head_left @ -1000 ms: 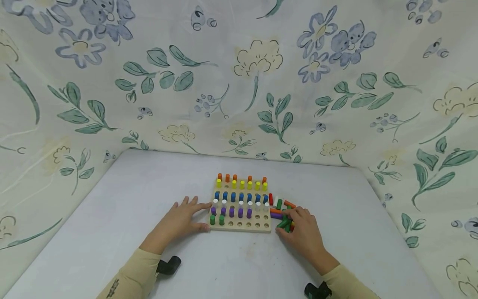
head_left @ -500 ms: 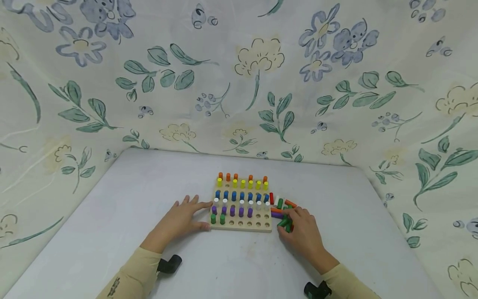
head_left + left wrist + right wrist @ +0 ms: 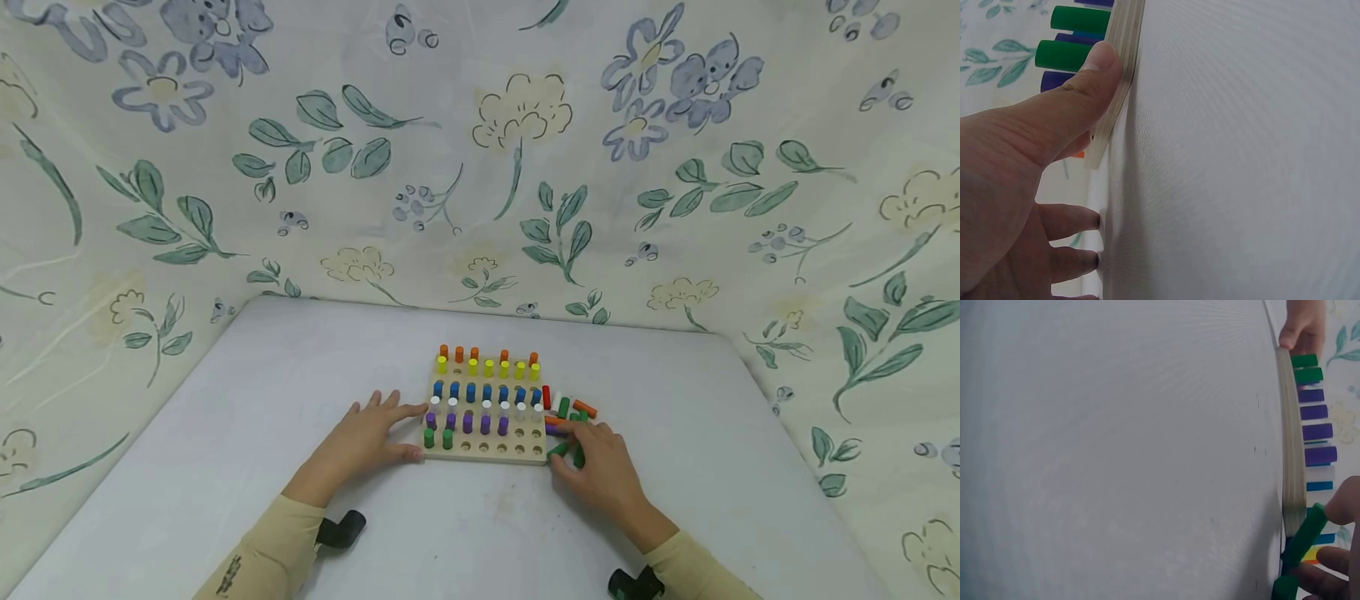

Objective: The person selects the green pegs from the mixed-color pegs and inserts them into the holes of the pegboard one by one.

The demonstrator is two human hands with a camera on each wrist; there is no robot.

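Observation:
A wooden pegboard (image 3: pixel 483 457) lies on the white table with upright pegs in rows: orange at the back, then yellow, blue, white, purple (image 3: pixel 468 423), and two green pegs (image 3: pixel 438 438) at the front left. My left hand (image 3: pixel 356 450) rests against the board's left side, its thumb touching the front corner beside the green pegs and the other fingers spread. Beside the board's front right corner, my right hand (image 3: pixel 603 467) pinches a loose green peg (image 3: pixel 1305 536) between thumb and fingers; the peg is tilted. Another green peg (image 3: pixel 1285 587) lies just below it.
Loose pegs lie to the right of the board, among them a red peg (image 3: pixel 546 397), an orange peg (image 3: pixel 585 408) and a green peg (image 3: pixel 563 407), partly hidden by my right hand. A flowered cloth (image 3: pixel 450 167) rises behind the table (image 3: pixel 337 350).
My right hand has shifted slightly left toward the board, bringing a green peg away from the pile. My left hand keeps its place at the board's side.

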